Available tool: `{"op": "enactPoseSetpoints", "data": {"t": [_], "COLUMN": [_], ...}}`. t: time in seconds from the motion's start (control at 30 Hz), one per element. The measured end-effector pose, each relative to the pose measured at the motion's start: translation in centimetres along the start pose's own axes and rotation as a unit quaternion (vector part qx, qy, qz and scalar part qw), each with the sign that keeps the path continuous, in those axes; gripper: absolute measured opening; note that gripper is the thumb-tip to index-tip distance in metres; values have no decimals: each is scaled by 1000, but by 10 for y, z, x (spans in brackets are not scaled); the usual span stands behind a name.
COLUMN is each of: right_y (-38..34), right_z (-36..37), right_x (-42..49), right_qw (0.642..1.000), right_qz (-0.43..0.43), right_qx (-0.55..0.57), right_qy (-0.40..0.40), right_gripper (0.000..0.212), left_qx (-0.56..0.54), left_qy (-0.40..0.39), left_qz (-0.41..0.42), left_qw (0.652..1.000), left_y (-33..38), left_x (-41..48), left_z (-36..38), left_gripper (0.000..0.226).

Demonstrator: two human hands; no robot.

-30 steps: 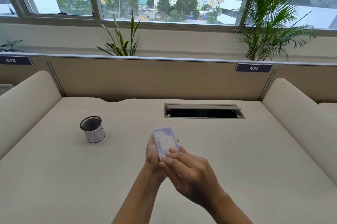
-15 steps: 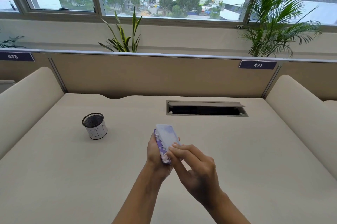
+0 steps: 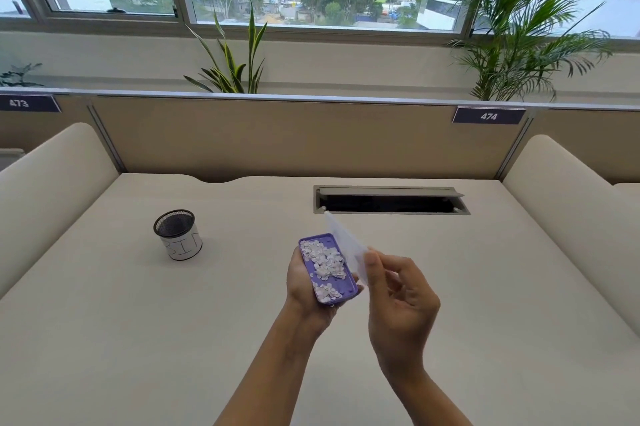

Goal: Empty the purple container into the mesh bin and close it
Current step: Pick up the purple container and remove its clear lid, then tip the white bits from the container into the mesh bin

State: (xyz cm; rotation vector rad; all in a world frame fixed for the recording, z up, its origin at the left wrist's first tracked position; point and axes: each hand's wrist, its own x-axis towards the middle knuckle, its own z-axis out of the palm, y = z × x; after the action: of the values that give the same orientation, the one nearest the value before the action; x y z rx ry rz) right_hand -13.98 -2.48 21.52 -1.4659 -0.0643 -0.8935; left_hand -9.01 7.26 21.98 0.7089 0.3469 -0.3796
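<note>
A flat purple container (image 3: 347,294) lies open in the palm of my left hand (image 3: 302,287), held above the middle of the desk. Small white paper bits (image 3: 325,261) fill its inside. Its translucent white lid (image 3: 346,245) is swung up to the right, and my right hand (image 3: 398,290) pinches the lid's lower edge between thumb and fingers. The mesh bin (image 3: 177,234), a small black mesh cup with a white paper label, stands upright on the desk to the left, well apart from both hands.
The beige desk (image 3: 138,339) has an open cable slot (image 3: 389,204) just behind the hands. Padded dividers rise at the left (image 3: 52,190) and right (image 3: 568,204), with a partition wall (image 3: 294,138) at the back.
The container was shut with the lid facing up; my right hand has lifted the lid open to the right, exposing the paper bits. My left hand has tilted the container flatter.
</note>
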Motion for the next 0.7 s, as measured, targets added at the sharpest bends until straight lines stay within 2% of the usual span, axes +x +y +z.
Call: {"op": "enactPoseSetpoints", "data": {"t": [0.1,0.3,0.4,0.5,0.6,0.7], "right_y": [2,22,49,79,110,136], "right_z": [-1,-18,-33,-46,-58,-68], "right_x": [8,31,36,28,7,-16], "right_qw": [991,965,928,860,819,795], "right_qz": [113,227,367,510,571,593], "right_qx": [52,64,36,3,-37,-87], "right_qy": [57,115,61,-13,-45,-90], "right_gripper": [9,19,20,19,19,20], "left_qx": [23,27,22,18,12,12], "left_qy": [28,54,62,70,73,78], "left_qz": [-10,-12,-8,0,8,10], "left_qw": [999,998,998,997,997,997], "left_y": [-3,-9,-11,-14,-16,-18], "left_x": [3,3,3,4,6,8], "left_z": [-3,-12,-16,-20,-21,-22], "left_gripper": [58,59,59,59,58,57]}}
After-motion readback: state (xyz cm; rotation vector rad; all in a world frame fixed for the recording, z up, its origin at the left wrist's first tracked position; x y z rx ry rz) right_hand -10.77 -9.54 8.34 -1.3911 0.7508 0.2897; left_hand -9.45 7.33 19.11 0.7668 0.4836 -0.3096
